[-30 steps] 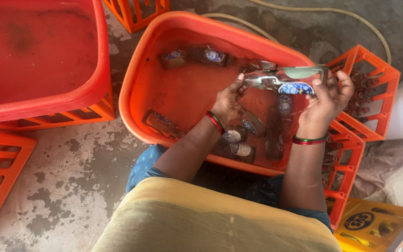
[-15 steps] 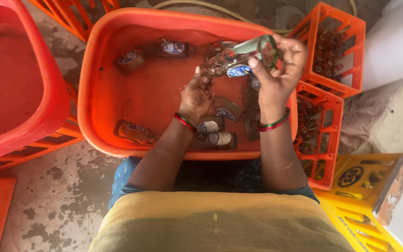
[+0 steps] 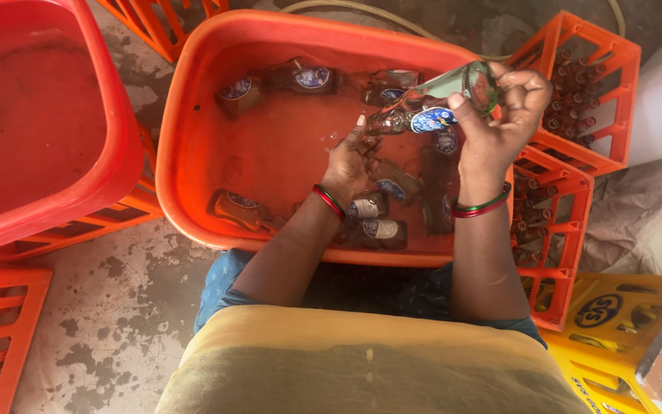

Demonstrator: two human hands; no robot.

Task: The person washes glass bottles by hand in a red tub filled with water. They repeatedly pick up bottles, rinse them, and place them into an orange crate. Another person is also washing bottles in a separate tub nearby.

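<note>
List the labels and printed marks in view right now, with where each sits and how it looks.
Label on the clear glass bottle held in the right hand: oval, blue and white.
Labels on bottles in the orange tub: blue-and-white ovals, far side and near the left hand at.
Round emblem on the yellow crate, lower right: dark blue on yellow.

Bare forearms, banded wrists, yellow and blue clothing

The left hand and right hand each carry thin red and green bangles at the wrist; arms are uncovered, with a mustard-yellow cloth garment over blue fabric below
</note>
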